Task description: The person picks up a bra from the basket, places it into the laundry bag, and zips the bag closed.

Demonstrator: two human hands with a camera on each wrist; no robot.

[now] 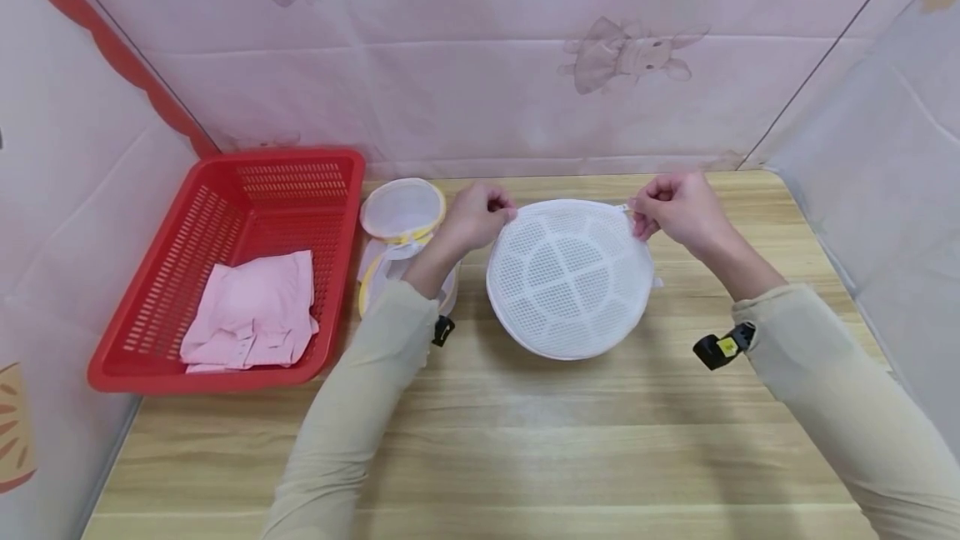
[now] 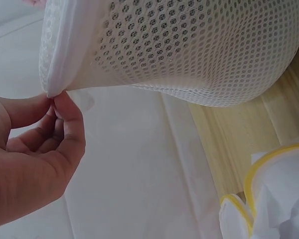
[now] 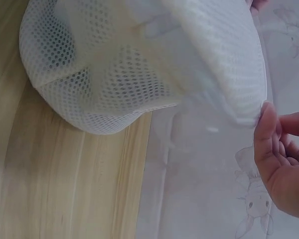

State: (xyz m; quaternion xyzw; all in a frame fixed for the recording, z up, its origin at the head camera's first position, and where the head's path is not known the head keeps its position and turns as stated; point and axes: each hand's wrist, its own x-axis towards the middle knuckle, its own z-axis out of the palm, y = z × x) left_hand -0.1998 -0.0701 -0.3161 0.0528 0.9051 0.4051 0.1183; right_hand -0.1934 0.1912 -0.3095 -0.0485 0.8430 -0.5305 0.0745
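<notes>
A round white mesh laundry bag (image 1: pixel 567 277) stands on the wooden table, its flat lid side facing up. My left hand (image 1: pixel 477 215) pinches the rim at its upper left; the left wrist view shows thumb and forefinger of the left hand (image 2: pixel 37 144) on the white edge band. At the upper right, my right hand (image 1: pixel 678 211) pinches the edge by what looks like a zipper end (image 1: pixel 624 207). From the right wrist view, the right hand (image 3: pixel 284 159) holds the rim and the mesh side (image 3: pixel 104 74) hangs down to the table.
A red plastic basket (image 1: pixel 341 273) with folded pink cloth (image 1: pixel 255 311) stands at the left. Between it and the laundry bag lie smaller white bags with yellow trim (image 1: pixel 405 208), partly behind my left forearm. A patterned pink sheet (image 1: pixel 480 107) rises along the table's back edge.
</notes>
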